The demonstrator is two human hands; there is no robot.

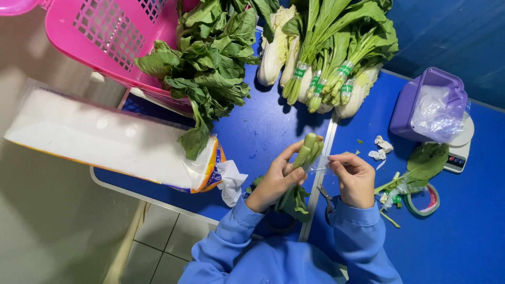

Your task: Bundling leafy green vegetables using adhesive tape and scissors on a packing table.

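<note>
My left hand [276,179] grips a bunch of green leafy stalks [307,150] by its pale stem ends, with the leaves [294,202] hanging down toward me. My right hand [355,179] pinches a strip of clear tape [320,165] that runs onto the stalks. Scissors [327,201] lie on the blue table [252,131] just under my right wrist. Both sleeves are light blue.
Tied bunches of greens [326,79] and pale cabbages [273,50] lie at the far edge. Loose greens [210,63] spill from a pink basket [105,37]. A large tissue pack [110,139] lies left. A purple bin [428,105], a scale [457,152], a tape roll [423,202] and scraps sit right.
</note>
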